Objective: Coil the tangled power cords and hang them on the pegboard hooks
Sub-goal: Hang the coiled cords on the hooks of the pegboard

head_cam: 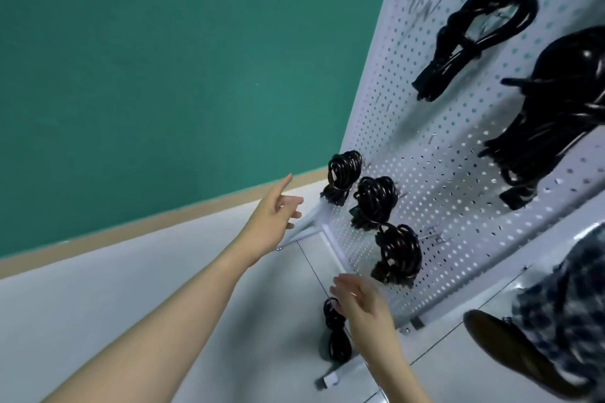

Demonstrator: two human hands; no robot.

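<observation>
Pegboard: the white pegboard [458, 127] is stood upright on a pale floor [98, 304], tilted in the view, so that coils can be hung clear of the ground.
Hung cords: three small black coils [376, 203] are hung in a row along the lower edge, and two larger bundles [484, 33] higher up; each is bound tight, apparently so it stays looped on its hook.
Cord on floor: one bundled cord [337, 337] is left lying on the floor just below the board, not yet hung.
Left hand: the left hand [278, 219] is held out near the board's edge bracket [304, 229], fingers spread and straight, nothing gripped.
Right hand: the right hand [363, 304] is lowered over the floor cord, fingers loosely extended and blurred; no grasp can be seen.
Judgement: the floor cord is probably to be lifted next.
Empty hook: a bare hook [435, 235] is seen beside the lowest coil.
</observation>
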